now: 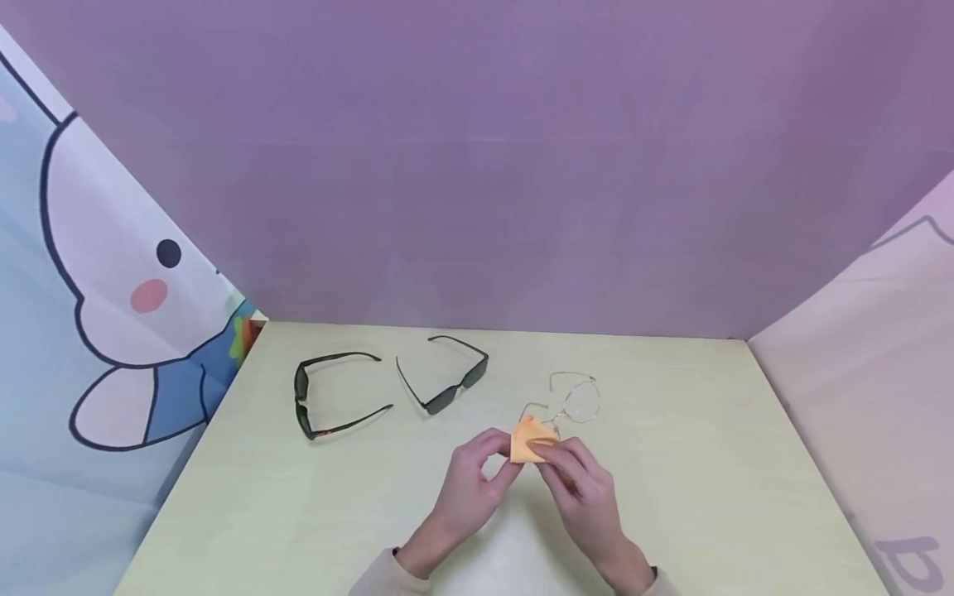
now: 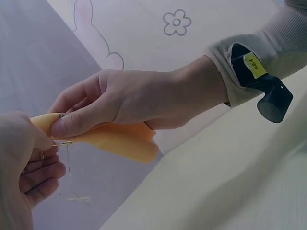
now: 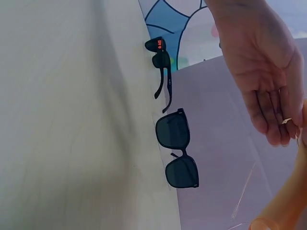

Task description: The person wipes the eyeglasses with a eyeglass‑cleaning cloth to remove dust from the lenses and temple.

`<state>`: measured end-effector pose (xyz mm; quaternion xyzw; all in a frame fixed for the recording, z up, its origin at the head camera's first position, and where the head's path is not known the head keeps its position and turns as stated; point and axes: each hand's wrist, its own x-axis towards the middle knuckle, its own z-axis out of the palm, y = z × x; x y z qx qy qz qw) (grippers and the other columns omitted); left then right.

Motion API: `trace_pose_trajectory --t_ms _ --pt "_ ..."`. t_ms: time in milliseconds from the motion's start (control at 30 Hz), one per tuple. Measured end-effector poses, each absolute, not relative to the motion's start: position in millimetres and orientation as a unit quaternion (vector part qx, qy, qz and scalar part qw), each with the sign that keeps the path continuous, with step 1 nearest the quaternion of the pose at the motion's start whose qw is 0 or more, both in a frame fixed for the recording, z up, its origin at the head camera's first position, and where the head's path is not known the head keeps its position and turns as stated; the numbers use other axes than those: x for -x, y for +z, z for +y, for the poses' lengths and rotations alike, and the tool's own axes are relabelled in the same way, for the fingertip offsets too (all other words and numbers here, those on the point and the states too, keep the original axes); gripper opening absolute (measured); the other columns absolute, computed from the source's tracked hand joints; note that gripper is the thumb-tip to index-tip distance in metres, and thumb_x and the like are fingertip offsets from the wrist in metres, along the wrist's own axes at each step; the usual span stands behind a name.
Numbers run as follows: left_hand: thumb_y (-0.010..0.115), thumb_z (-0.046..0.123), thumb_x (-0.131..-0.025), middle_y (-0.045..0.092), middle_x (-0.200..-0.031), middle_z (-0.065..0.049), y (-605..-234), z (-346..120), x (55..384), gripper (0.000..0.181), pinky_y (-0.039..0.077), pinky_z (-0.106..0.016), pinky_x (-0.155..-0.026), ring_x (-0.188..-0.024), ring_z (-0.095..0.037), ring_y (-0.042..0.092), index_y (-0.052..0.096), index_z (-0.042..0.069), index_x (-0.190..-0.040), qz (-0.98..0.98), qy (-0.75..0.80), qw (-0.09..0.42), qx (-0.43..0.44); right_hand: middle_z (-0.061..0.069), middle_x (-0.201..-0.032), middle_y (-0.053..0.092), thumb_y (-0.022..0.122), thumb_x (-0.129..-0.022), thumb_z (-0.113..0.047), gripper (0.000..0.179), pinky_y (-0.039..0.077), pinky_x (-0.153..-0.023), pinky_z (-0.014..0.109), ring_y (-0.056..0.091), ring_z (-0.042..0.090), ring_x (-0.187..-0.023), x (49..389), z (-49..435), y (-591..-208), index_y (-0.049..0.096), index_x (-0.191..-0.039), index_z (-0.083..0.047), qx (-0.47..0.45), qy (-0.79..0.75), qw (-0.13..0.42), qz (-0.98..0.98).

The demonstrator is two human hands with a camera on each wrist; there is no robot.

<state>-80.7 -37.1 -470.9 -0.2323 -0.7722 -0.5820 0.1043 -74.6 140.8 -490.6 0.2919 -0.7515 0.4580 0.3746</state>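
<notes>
Your left hand (image 1: 469,484) pinches clear glasses (image 1: 581,401) by frame, just above tabletop (image 1: 671,497). Your right hand (image 1: 589,497), fingers bent, pinches orange cloth (image 1: 531,439) covering their near end; bare lens points toward two o'clock. From cloth, black sunglasses (image 1: 447,397) lie at ten, second sunglasses (image 1: 301,385) farther, between nine and ten. Purple wall (image 1: 477,165) at twelve.

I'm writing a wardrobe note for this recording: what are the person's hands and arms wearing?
The left hand and right hand show no gloves. The left sleeve and right sleeve are long and pale beige. At the right cuff sits a black device with a rounded end and a yellow label bearing dark characters.
</notes>
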Motion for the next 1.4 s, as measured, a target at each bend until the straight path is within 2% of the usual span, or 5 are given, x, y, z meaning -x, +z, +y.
trace_pose_trajectory --t_ms 300,500,800,1100,1400 --pt "0.073 0.008 -0.095 0.074 -0.092 0.002 -480 -42 80 0.006 0.059 -0.029 -0.081 -0.086 -0.009 0.068 0.076 0.012 -0.096 -0.755 -0.612 0.106 0.212 0.014 -0.076 0.058 0.062 -0.103 -0.019 0.035 0.030 -0.041 0.007 0.041 0.005 -0.058 89 166 -470 0.069 -0.093 0.014 -0.257 0.472 0.439 -0.720" --pt "0.071 0.012 -0.098 0.074 -0.092 0.001 -482 -45 79 0.005 0.060 -0.028 -0.082 -0.087 -0.009 0.068 0.076 0.011 -0.097 -0.750 -0.621 0.102 0.206 0.017 -0.074 0.057 0.067 -0.093 0.001 0.013 0.031 -0.044 0.010 0.044 0.002 -0.068 94 182 -457 0.072 -0.095 0.013 -0.179 0.458 0.476 -0.729" --pt "0.069 0.007 -0.098 0.074 -0.094 -0.003 -481 -43 78 0.005 0.060 -0.031 -0.082 -0.090 -0.010 0.069 0.074 0.008 -0.099 -0.733 -0.633 0.098 0.228 0.013 -0.077 0.059 0.070 -0.073 0.022 0.032 0.027 -0.044 0.008 0.037 0.001 -0.061 97 178 -469 0.075 -0.101 0.007 -0.170 0.442 0.442 -0.762" --pt "0.070 -0.001 -0.095 0.075 -0.096 -0.004 -477 -43 78 0.009 0.059 -0.029 -0.085 -0.094 -0.004 0.067 0.075 0.006 -0.097 -0.729 -0.642 0.088 0.221 0.010 -0.079 0.060 0.072 -0.093 -0.008 0.017 0.031 -0.043 0.007 0.040 0.002 -0.058 96 171 -473 0.074 -0.102 0.006 -0.221 0.436 0.421 -0.764" --pt "0.069 0.003 -0.096 0.075 -0.097 -0.005 -475 -45 76 0.007 0.058 -0.030 -0.090 -0.094 -0.012 0.070 0.075 0.007 -0.097 -0.725 -0.646 0.077 0.226 0.013 -0.079 0.059 0.072 -0.077 0.018 0.026 0.032 -0.046 0.011 0.041 0.002 -0.065 101 182 -469 0.073 -0.101 0.008 -0.175 0.448 0.433 -0.762"
